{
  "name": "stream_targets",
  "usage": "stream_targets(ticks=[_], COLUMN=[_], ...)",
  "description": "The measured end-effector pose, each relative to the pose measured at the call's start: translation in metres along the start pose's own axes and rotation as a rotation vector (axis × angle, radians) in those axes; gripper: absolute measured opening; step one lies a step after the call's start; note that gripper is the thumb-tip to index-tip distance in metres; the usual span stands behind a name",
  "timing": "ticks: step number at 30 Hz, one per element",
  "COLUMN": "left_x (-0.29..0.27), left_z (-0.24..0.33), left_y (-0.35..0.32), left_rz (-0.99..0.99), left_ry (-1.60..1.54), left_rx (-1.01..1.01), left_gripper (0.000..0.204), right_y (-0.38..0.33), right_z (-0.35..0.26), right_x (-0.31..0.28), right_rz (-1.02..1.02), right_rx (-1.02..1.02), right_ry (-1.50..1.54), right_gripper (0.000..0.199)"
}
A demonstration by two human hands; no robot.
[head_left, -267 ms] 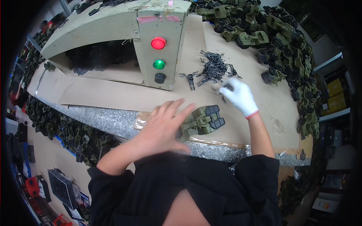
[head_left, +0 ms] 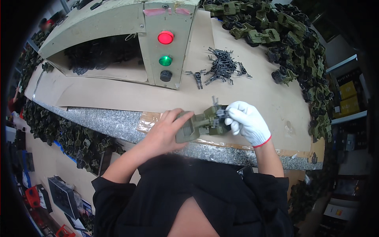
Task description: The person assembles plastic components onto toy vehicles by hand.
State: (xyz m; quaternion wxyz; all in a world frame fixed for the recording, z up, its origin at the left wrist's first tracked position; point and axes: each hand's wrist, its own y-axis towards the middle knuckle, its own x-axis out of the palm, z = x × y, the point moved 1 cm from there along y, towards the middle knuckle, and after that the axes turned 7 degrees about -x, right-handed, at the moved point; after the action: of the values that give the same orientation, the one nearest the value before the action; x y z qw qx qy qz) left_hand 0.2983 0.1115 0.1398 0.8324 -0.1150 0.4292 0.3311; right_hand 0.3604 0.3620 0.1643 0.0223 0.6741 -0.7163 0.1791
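An olive-green toy vehicle body [head_left: 188, 131] lies at the table's near edge. My bare left hand [head_left: 162, 133] is closed around its left end, thumb on the near side and fingers on the far side. My right hand [head_left: 248, 121], in a white knitted glove, pinches a dark grey forked plastic part [head_left: 215, 102] over the vehicle's right end. The part overlaps the body; whether it is seated there I cannot tell. Farther back lies a pile of similar grey forked parts [head_left: 222, 66], with a single one [head_left: 197, 79] to its left.
A pale metal machine housing [head_left: 169, 19] with a red light, a green light and a black knob stands at the left, dark parts inside its opening. Many green toy vehicles [head_left: 284, 47] are heaped along the back and right. Brown cardboard [head_left: 276, 102] covers the tabletop.
My right hand has come nearer from the pile side, bringing a grey forked part to the vehicle body. My left hand has closed on the body's left end.
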Motion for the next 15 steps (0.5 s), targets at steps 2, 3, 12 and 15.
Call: stream_targets(ticks=[2, 3, 12, 15], left_x=[-0.001, 0.000, 0.003, 0.002], left_z=[-0.005, -0.007, -0.011, -0.013], left_y=[0.010, 0.012, 0.018, 0.020], left_rz=[-0.022, -0.035, -0.053, -0.040], left_ry=[-0.037, -0.021, -0.025, -0.059], left_rx=[0.035, 0.032, 0.066, 0.055], left_gripper=[0.081, 0.082, 0.084, 0.078], right_y=[-0.002, -0.001, 0.002, 0.028], right_z=[0.000, -0.001, -0.040, -0.054], right_x=[0.004, 0.003, 0.014, 0.040], right_rz=[0.058, 0.074, 0.153, 0.097], right_rx=[0.000, -0.012, -0.185, -0.846], right_ry=[-0.098, -0.179, -1.239, -1.713], right_gripper=[0.018, 0.019, 0.028, 0.035])
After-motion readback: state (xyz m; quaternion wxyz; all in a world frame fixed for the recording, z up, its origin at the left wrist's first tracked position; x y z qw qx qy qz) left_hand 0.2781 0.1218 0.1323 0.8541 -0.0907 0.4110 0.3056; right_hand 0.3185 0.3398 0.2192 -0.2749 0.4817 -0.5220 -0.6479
